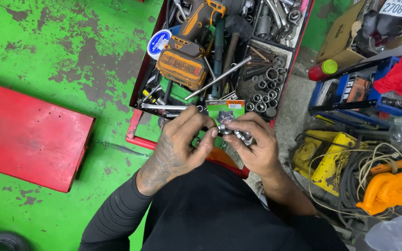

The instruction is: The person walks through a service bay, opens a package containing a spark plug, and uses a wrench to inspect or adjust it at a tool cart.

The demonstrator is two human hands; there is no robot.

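Both hands meet above the red metal toolbox (141, 122). Left hand (178, 146) and right hand (253, 145) pinch a small silvery metal fitting (231, 131) between fingertips, just in front of a green product card (225, 110). Orange-black cordless drill (187, 51) lies in the box.

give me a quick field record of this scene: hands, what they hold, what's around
left hand: pinches one end of a small metal part
right hand: holds the part's other end
behind hands: green blister card
toolbox: red, open, on green floor
in toolbox: orange cordless drill, sockets, long steel bar
left side: red lid
right side: coiled cable
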